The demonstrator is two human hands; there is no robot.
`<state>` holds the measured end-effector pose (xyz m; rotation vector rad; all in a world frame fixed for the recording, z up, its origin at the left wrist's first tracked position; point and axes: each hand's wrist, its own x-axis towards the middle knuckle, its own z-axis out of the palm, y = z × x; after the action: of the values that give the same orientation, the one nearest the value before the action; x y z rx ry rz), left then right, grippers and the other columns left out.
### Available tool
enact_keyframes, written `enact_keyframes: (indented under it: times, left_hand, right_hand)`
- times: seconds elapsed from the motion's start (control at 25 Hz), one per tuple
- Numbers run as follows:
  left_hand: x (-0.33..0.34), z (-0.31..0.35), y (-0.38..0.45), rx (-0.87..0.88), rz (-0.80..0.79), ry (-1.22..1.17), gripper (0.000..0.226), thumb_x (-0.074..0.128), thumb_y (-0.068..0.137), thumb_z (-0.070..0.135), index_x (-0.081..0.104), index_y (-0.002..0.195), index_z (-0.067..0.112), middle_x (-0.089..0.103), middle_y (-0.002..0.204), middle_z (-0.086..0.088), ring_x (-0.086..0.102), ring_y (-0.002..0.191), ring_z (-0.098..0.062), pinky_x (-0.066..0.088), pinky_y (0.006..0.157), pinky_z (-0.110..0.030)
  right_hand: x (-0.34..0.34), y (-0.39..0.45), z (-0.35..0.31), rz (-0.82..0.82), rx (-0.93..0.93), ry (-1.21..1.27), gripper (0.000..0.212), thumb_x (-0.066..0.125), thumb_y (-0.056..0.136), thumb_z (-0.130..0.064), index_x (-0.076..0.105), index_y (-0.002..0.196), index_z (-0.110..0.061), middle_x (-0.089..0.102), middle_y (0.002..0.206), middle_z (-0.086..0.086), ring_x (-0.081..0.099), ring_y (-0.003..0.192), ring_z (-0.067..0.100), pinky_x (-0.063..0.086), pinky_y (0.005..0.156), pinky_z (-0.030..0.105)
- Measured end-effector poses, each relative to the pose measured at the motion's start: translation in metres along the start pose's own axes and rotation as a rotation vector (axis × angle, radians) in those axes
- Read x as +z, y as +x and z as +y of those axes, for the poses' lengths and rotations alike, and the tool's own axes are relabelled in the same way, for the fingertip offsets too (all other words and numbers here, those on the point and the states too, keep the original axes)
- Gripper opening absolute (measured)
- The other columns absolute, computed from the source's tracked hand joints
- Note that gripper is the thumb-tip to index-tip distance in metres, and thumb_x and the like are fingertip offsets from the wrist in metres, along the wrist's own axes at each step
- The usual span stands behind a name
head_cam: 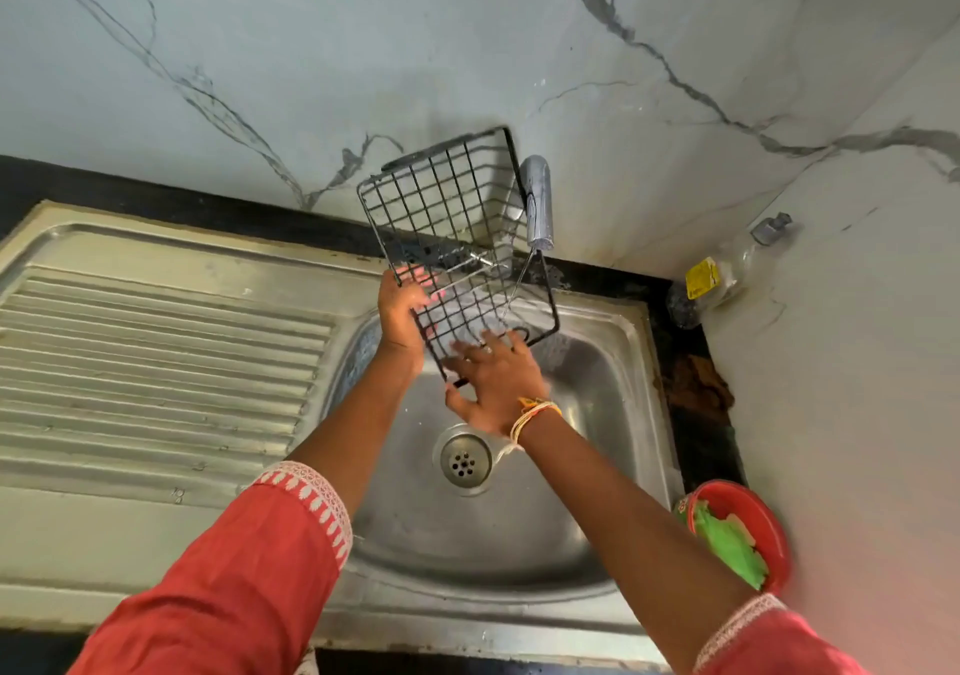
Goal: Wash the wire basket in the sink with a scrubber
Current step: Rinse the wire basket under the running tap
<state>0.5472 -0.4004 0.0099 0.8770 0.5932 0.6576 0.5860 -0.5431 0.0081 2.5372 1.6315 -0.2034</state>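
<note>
Left hand (402,311) grips the left edge of the wire basket (457,238), fingers curled through the grid, likely to steady it on a tilt under the tap (537,201). Right hand (493,383) has fingers spread flat against the basket's lower edge, holding nothing, probably rubbing or bracing the wires; it is motion-blurred. The basket hangs above the sink (597,388) bowl, clear of its floor, upper corner just beside the tap spout, so a thin stream of water runs through it. Basket: black coated wire, square open mesh, rigid frame. Sink: dull brushed steel, ribbed draining board left of the basket, round perforated drain (464,461) below it. Green scrubber (727,544) sits unused in a red bowl (769,518) well right of and nearer than the basket, on the dark worktop (701,440).
</note>
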Motion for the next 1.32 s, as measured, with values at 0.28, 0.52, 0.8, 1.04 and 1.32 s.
enact_keyframes:
  times: [0.28, 0.52, 0.8, 1.04, 1.32]
  left_hand:
    - [0.005, 0.017, 0.000, -0.054, 0.079, -0.015, 0.059, 0.058, 0.042, 0.023, 0.054, 0.098, 0.005, 0.053, 0.095, -0.013, 0.054, 0.091, -0.030, 0.047, 0.076, -0.037]
    - [0.006, 0.019, -0.006, -0.068, 0.007, -0.143, 0.034, 0.055, 0.045, 0.012, 0.052, 0.079, 0.007, 0.053, 0.079, -0.010, 0.054, 0.073, -0.026, 0.046, 0.068, -0.034]
    - [0.007, 0.017, -0.006, -0.062, -0.031, -0.144, 0.023, 0.048, 0.048, 0.010, 0.050, 0.071, 0.012, 0.050, 0.072, -0.003, 0.051, 0.068, -0.022, 0.044, 0.060, -0.029]
    - [0.009, 0.007, -0.010, -0.101, -0.091, -0.216, 0.013, 0.048, 0.047, 0.011, 0.050, 0.059, 0.015, 0.049, 0.061, 0.003, 0.050, 0.054, -0.015, 0.041, 0.051, -0.022]
    - [0.000, 0.004, -0.014, -0.201, -0.136, -0.125, 0.021, 0.038, 0.067, 0.017, 0.055, 0.055, 0.016, 0.051, 0.054, 0.003, 0.048, 0.049, -0.016, 0.040, 0.046, -0.020]
  right_hand:
    - [-0.013, 0.017, -0.025, -0.101, 0.241, 0.049, 0.084, 0.021, 0.080, -0.069, 0.035, 0.145, -0.017, 0.027, 0.155, 0.013, 0.019, 0.143, 0.034, 0.013, 0.116, 0.049]
    - [-0.011, 0.004, -0.031, -0.042, -0.066, 0.060, 0.064, 0.049, 0.085, -0.044, 0.042, 0.137, -0.009, 0.042, 0.145, 0.011, 0.040, 0.132, 0.030, 0.025, 0.111, 0.041]
    - [-0.016, 0.001, 0.044, -0.144, 0.175, -0.201, 0.073, 0.035, 0.094, -0.049, 0.016, 0.151, -0.008, 0.019, 0.157, 0.015, 0.020, 0.143, 0.032, 0.018, 0.116, 0.043]
    - [0.002, 0.006, -0.025, -0.214, -0.049, -0.131, 0.068, 0.051, 0.085, -0.038, 0.034, 0.146, -0.013, 0.023, 0.153, 0.023, 0.021, 0.141, 0.038, 0.023, 0.112, 0.052]
    - [-0.021, -0.005, 0.043, -0.207, -0.181, 0.057, 0.057, 0.044, 0.080, -0.044, 0.047, 0.136, -0.038, 0.040, 0.149, 0.000, 0.045, 0.131, 0.025, 0.041, 0.103, 0.044]
